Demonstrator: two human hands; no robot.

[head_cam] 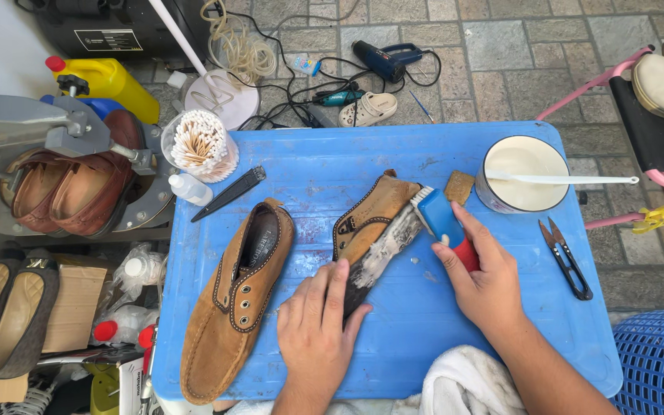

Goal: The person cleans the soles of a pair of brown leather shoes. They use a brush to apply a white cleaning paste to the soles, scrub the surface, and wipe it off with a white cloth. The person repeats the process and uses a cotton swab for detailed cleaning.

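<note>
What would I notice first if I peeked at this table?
Two hands at the middle of the blue table: the left hand holds down a tan shoe lying on its side, while the right hand scrubs its foamy sole with a blue brush. Its twin shoe lies left.

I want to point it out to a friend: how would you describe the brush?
Look at the blue table, then at the tan shoe tipped on its side near its middle. The brush rests against that shoe's foamy sole, held in the right hand; it alone has a blue body and red handle.
</note>
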